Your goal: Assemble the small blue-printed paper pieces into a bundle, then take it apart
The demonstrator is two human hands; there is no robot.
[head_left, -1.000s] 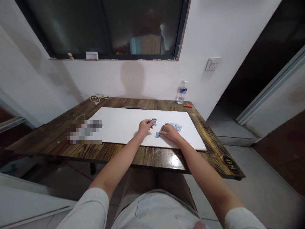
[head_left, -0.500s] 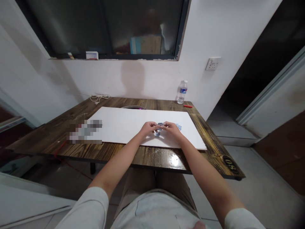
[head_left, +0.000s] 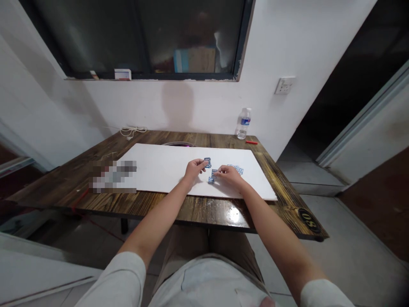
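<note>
My left hand (head_left: 194, 169) is closed, pinching a few small blue-edged rectangular pieces (head_left: 207, 162) just above the white board (head_left: 159, 170). To its right, my right hand (head_left: 230, 175) has thumb and fingers together on another blue-edged piece (head_left: 214, 172). Right below that, a small blue-edged piece (head_left: 211, 181) rests on the board; I cannot tell whether the two touch. Behind my right hand lies a loose pile of similar pieces (head_left: 235, 168), partly hidden by the fingers. What is printed on them is too small to read.
The board lies on a dark wooden table (head_left: 204, 213). A water bottle (head_left: 244, 123) and a red pen (head_left: 252, 143) stand and lie at the back right. A white cable (head_left: 132, 131) is at the back left. A blurred-out patch (head_left: 115, 177) covers the board's left end.
My hands, close together before, have moved apart. The left went slightly left and up with some pieces; the right came down beside the lower piece. More of the pile shows.
</note>
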